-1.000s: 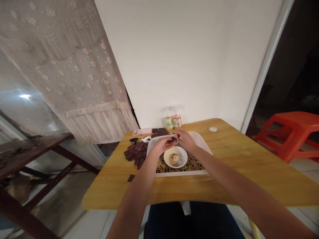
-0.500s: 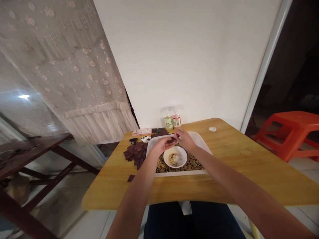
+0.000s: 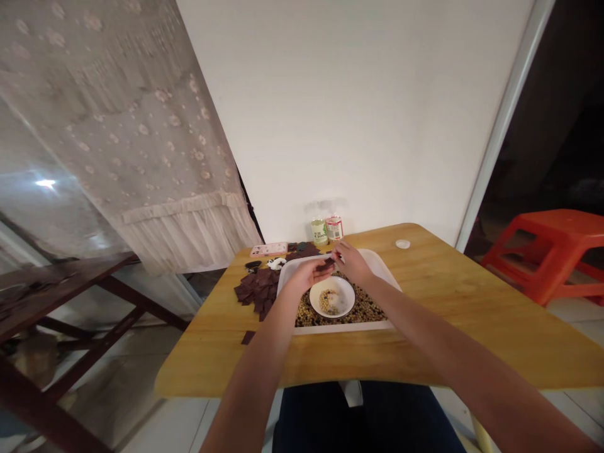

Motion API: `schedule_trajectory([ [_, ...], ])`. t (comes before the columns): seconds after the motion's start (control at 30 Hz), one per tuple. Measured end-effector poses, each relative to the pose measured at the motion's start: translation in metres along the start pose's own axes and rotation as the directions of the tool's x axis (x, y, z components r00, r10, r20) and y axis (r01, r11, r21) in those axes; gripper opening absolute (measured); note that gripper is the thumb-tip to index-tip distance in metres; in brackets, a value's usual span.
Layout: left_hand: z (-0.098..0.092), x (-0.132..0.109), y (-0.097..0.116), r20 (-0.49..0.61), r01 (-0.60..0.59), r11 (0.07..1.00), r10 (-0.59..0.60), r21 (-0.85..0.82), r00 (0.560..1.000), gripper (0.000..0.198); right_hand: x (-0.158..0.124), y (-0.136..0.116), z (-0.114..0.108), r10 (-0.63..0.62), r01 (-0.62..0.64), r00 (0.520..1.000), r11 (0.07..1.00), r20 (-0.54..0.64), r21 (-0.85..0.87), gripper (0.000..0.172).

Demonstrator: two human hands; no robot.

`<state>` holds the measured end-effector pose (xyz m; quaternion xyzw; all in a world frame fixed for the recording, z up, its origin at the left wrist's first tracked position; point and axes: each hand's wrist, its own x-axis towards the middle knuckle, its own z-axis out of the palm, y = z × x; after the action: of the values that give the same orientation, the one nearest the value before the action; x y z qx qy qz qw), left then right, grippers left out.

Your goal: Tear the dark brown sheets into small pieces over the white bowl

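Observation:
Above the far side of a white bowl, my left hand is closed on a small dark brown square piece. My right hand pinches at the right end of that piece; whatever lies between its fingertips is too small to make out. A few pale, bead-like grains lie inside the bowl. The bowl rests on many tan and dark grains that fill a white tray. To the left of the tray is a heap of brown squares.
One loose brown square lies on the wooden table. Behind the tray stand a green-labelled jar and a red-labelled jar, by the wall. A pink case and a white lid are farther back. An orange stool stands right.
My right fingertips have shifted very slightly at the brown piece. The bowl, tray and heap look the same.

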<state>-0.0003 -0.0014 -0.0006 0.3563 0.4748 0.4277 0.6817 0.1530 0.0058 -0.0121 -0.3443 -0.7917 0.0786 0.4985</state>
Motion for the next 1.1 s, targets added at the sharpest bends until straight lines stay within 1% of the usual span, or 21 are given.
schedule_trajectory([
  [0.1, -0.0011, 0.0015, 0.0000, 0.008, 0.010, 1.000, -0.010, 0.011, 1.000, 0.011, 0.0004, 0.0027, -0.0019, 0.026, -0.027, 0.999, 1.000, -0.038, -0.016, 0.016],
  [0.3, -0.0020, 0.0025, -0.0007, 0.004, -0.004, 1.000, 0.004, 0.005, 1.000, 0.010, 0.0002, 0.0006, 0.0007, -0.013, 0.012, 0.999, 1.000, 0.031, 0.024, 0.016],
  [0.53, -0.0019, 0.0015, -0.0006, 0.011, 0.004, 1.000, -0.004, 0.010, 1.000, 0.010, 0.0011, 0.0020, -0.0017, 0.039, -0.039, 0.999, 0.999, -0.011, -0.008, 0.016],
  [0.73, -0.0031, 0.0037, -0.0021, 0.006, -0.005, 1.000, 0.005, -0.001, 1.000, 0.009, 0.0002, -0.0007, -0.0013, -0.006, 0.005, 0.999, 0.999, 0.031, 0.044, 0.015],
  [0.93, -0.0019, 0.0026, 0.0001, 0.007, 0.017, 1.000, -0.017, 0.004, 1.000, 0.008, 0.0008, 0.0021, -0.0035, 0.023, -0.022, 0.999, 1.000, -0.039, 0.021, 0.016],
  [1.0, -0.0017, 0.0024, 0.0002, 0.010, 0.010, 1.000, -0.010, -0.002, 1.000, 0.008, 0.0004, 0.0009, -0.0024, 0.015, -0.014, 1.000, 1.000, -0.022, 0.026, 0.016],
  [1.1, -0.0017, 0.0026, -0.0005, 0.003, -0.011, 1.000, 0.011, -0.010, 1.000, 0.007, -0.0001, -0.0023, -0.0007, -0.021, 0.019, 0.999, 0.999, 0.035, 0.043, 0.015],
])
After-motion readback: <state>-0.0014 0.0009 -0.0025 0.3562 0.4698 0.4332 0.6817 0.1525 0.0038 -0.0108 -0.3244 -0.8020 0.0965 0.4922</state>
